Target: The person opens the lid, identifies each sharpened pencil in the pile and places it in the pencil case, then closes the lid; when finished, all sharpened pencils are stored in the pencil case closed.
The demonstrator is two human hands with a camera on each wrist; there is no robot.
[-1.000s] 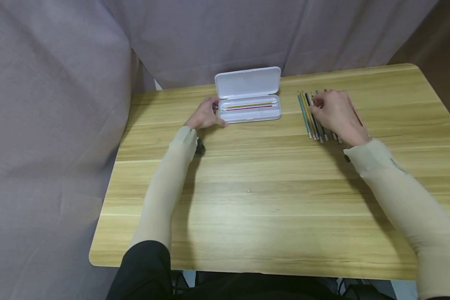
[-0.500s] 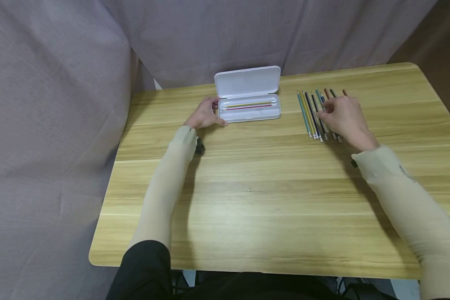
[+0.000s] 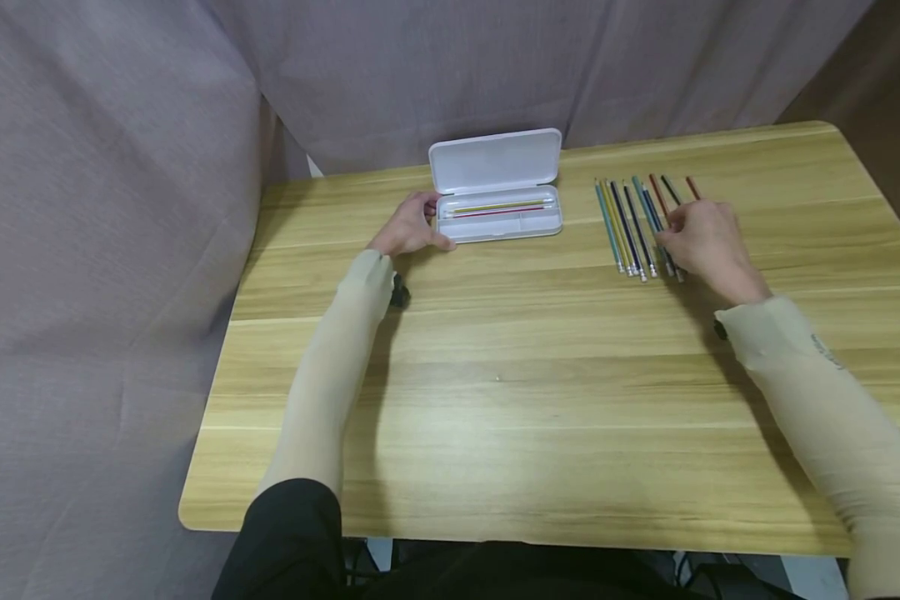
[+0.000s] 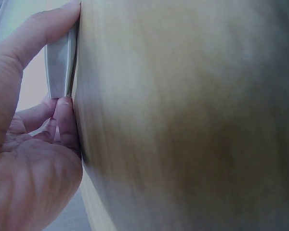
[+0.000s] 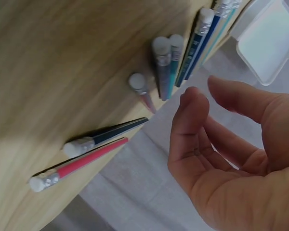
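Note:
An open white pencil case [image 3: 498, 225] lies at the back of the wooden table [image 3: 495, 375], lid raised, with a yellow pencil and a red pencil [image 3: 498, 208] inside. My left hand [image 3: 414, 225] holds its left end; in the left wrist view the thumb and a finger [image 4: 65, 120] pinch the case's edge [image 4: 58, 67]. To the right lies a row of several coloured pencils [image 3: 630, 225]. My right hand [image 3: 701, 237] hovers over the right part of the row. In the right wrist view its fingers [image 5: 190, 103] are loosely curled and hold nothing, just above the pencils [image 5: 183, 62].
A grey curtain [image 3: 420, 75] hangs behind and to the left of the table. The table's right edge [image 3: 881, 200] is close beyond the pencils. In the right wrist view the case [image 5: 274, 43] shows beyond the pencil ends.
My right hand has slid to the right and toward me along the pencil row, uncovering more pencils on the left. The left hand and the case have not moved.

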